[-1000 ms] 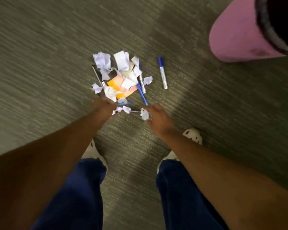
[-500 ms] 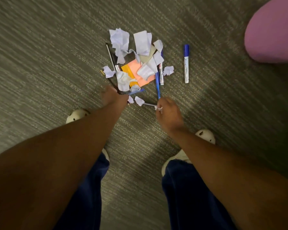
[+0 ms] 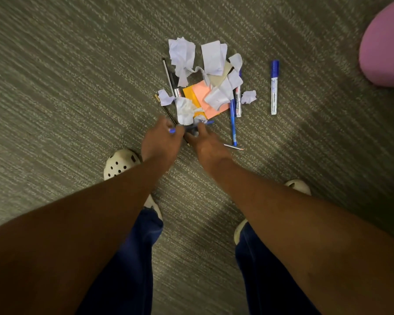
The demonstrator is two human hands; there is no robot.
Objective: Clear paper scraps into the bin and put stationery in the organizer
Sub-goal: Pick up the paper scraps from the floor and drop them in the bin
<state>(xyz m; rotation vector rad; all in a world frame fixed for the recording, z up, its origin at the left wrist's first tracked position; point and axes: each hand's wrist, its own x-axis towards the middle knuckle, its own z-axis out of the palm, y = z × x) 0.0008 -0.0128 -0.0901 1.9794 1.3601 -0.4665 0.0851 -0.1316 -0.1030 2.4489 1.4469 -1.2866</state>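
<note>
Both hands meet at the near edge of the paper scraps. The left hand pinches a blue pen. Whether the right hand grips anything cannot be told; a marker lies to the right.

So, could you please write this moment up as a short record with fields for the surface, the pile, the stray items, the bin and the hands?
surface: grey-green ribbed carpet
pile: crumpled white paper scraps on orange and pink sticky-note pads, pens mixed in
stray items: blue-capped white marker, apart, right of the pile; blue pen at its right edge
bin: pink rounded bin, upper right, mostly cut off
left hand: at the pile's near edge, holding something blue
right hand: beside it, grip unclear
</note>
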